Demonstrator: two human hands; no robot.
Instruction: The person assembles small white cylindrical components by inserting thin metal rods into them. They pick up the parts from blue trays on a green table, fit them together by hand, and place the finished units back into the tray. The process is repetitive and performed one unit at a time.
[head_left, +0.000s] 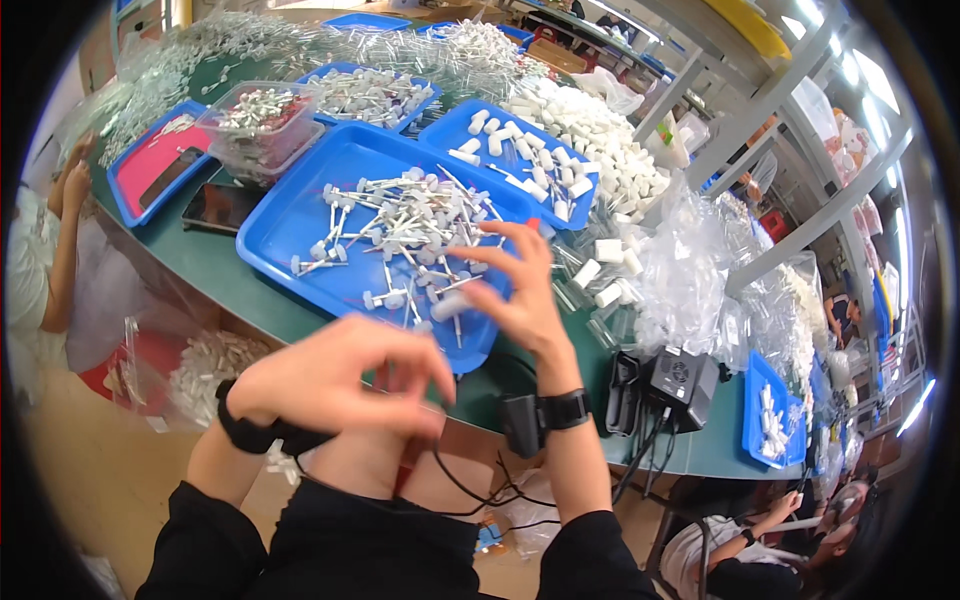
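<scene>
Head view, looking down: the left hand [345, 370] hangs over the lap, short of the table edge, its fingers curled and blurred — whether they grasp anything cannot be told. The right hand [525, 300] is over the near right part of the large tray [280, 225], fingers spread and apparently released; a white piece shows beside the thumb, contact unclear. Each wrist bears a black strap.

The rods [420, 215], white and round-headed, lie heaped in that tray, mostly toward its far right half. The raised rim presumably keeps them from rolling, and the tray's place directly before the person suits an easy reach. Right of it stands a black device [682, 385] with cables.

Just behind, a second tray [440, 132] holds white plugs, with a larger loose pile [590, 125] alongside — probably sorted by kind. Left are a clear tub [262, 150], a dark phone [215, 207] and a tray with a pink sheet [145, 160].

The table [228, 268] is green, its far side crowded with clear parts and bags [690, 260]. One person [50, 270] is at left, another [700, 550] at lower right. Metal posts [790, 245] and strip lights stand beyond.
</scene>
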